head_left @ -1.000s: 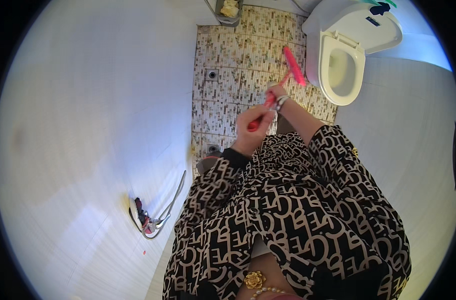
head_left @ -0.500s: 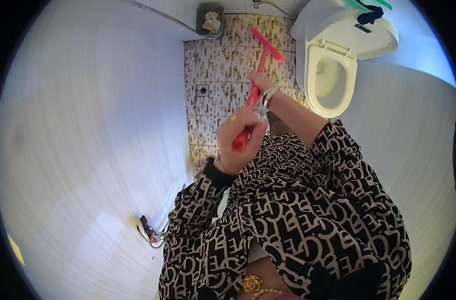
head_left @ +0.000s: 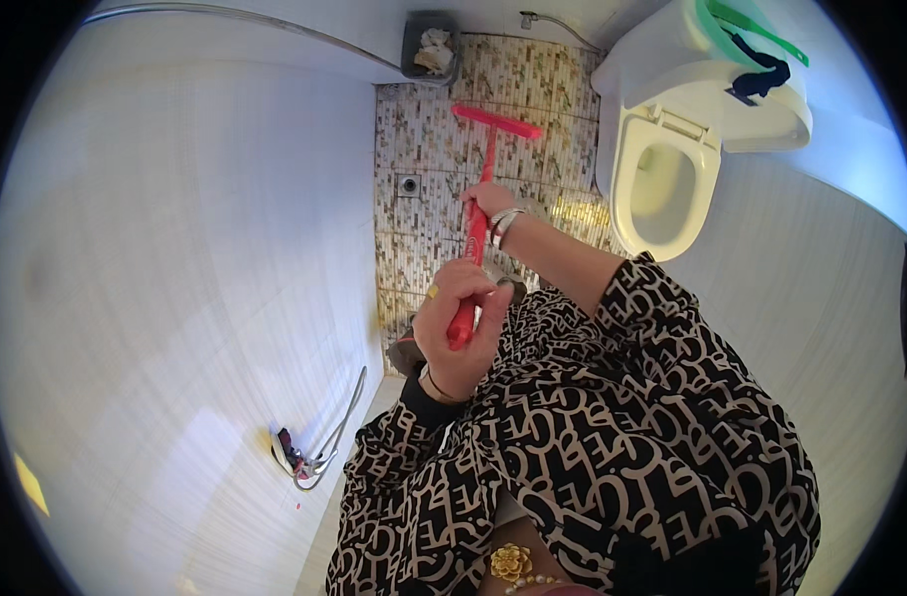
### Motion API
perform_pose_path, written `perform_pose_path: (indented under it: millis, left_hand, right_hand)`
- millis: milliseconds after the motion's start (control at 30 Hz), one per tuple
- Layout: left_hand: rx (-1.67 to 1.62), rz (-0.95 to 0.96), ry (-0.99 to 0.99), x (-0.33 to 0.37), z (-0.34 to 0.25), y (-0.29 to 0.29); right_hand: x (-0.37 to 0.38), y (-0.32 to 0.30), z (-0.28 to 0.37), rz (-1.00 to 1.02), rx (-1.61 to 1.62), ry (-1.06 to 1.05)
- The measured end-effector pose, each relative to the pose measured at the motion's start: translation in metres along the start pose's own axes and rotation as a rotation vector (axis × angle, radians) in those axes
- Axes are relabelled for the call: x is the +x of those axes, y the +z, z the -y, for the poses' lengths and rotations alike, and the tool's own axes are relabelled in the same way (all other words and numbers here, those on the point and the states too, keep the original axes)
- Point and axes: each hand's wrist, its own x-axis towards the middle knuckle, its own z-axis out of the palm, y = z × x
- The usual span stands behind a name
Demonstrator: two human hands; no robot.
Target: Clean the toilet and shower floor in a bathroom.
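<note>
A red floor squeegee (head_left: 491, 149) reaches away from me, its wide head over the mosaic-patterned floor (head_left: 424, 129). My left hand (head_left: 457, 323) is closed around the top end of the handle, close to my body. Farther down the handle, my right hand (head_left: 488, 199) wraps around it, a bracelet at the wrist. The head lies nearly crosswise, between the floor drain (head_left: 408, 186) and the toilet (head_left: 662, 184). Whether its blade touches the floor I cannot tell.
A grey bin (head_left: 432, 48) with crumpled paper stands in the far corner. The toilet is on the right with its lid raised; a green brush-like tool (head_left: 761, 32) and dark cloth (head_left: 759, 79) rest on its tank. A shower hose (head_left: 349, 427) hangs along the left wall.
The squeegee head has swung left and come nearer, turning from a steep slant to almost level. Both hands have shifted left and toward me, still gripping the handle.
</note>
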Motion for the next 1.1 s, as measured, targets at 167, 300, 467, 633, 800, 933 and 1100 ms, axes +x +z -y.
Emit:
perform_pose_path:
  millis: [167, 300, 467, 633, 800, 933, 1100]
  left_hand:
    - [-0.094, 0.069, 0.238, 0.03, 0.019, 0.027]
    - [-0.143, 0.013, 0.177, 0.058, 0.069, 0.041]
    - [-0.028, -0.144, -0.004, 0.021, 0.085, 0.024]
    - [0.01, -0.008, 0.046, -0.004, 0.037, -0.006]
    - [0.099, -0.066, 0.134, -0.003, 0.011, -0.036]
    - [0.114, -0.227, 0.106, -0.001, 0.044, -0.027]
    - [0.056, -0.29, -0.132, -0.028, 0.072, -0.034]
  right_hand:
    - [0.008, -0.052, 0.062, -0.083, -0.545, -0.487]
    - [0.069, -0.06, 0.113, -0.229, -0.949, -0.546]
    - [0.107, -0.033, 0.046, -0.093, -1.156, -0.49]
    - [0.089, -0.015, -0.038, -0.064, -0.922, -0.504]
    - [0.016, 0.052, -0.001, 0.186, -1.095, -0.519]
    - [0.057, 0.073, 0.025, 0.103, -1.364, -0.455]
    - [0.081, 0.082, -0.012, 0.133, -1.476, -0.423]
